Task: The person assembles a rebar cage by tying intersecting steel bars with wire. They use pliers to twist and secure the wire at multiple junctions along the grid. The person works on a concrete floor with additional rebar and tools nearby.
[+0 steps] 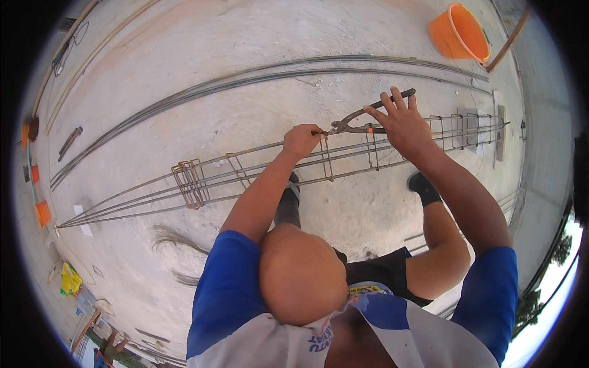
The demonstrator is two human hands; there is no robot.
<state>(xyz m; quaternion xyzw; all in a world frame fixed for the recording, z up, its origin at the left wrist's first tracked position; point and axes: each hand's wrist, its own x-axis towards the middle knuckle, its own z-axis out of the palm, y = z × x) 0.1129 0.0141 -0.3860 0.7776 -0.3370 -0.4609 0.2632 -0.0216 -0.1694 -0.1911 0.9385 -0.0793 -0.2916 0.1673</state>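
Note:
A long steel rebar cage [373,152] stretches across the floor in front of me, with square stirrups around its long bars. My left hand [300,141] is closed at the far top bar beside a stirrup, fingertips pinched at the joint; what they pinch is too small to make out. My right hand [406,126] grips tying pincers [339,126], whose handles are spread apart. Its fingers reach over the upper handle, while the palm is near the lower one. The pincers' jaws are at the same joint, just right of my left fingertips. Several stirrups [191,184] are bunched together on the cage's left part.
Long loose bars [245,76] lie beyond the cage. An orange bucket [457,34] stands at the far right. A dark tool [70,144] lies at left, and thin wire bundles [175,238] lie near my left arm. A block [472,130] is at the cage's right end.

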